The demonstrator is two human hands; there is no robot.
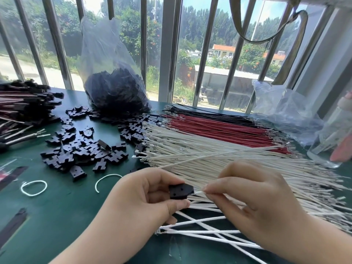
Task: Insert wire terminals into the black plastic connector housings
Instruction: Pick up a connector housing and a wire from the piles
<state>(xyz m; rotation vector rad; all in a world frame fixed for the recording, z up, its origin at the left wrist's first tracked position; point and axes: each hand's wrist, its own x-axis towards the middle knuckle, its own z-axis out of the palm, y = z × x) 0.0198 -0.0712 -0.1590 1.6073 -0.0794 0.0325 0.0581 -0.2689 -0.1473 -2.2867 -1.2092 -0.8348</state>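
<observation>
A terminal is going into the housing — and alignment is the weak point.

The left hand (150, 195) is pinching a small black plastic connector housing (181, 191) between thumb and fingers, above the green table (57, 216); the right hand (253, 199) is gripping a thin white wire (198, 192) with its fingertips closed just behind the tip, which is meeting the housing's edge. If the wire is coming in tilted, the terminal is likely bending or jamming — or seating only halfway and slipping back out among the loose white wires (209, 159) below.
</observation>
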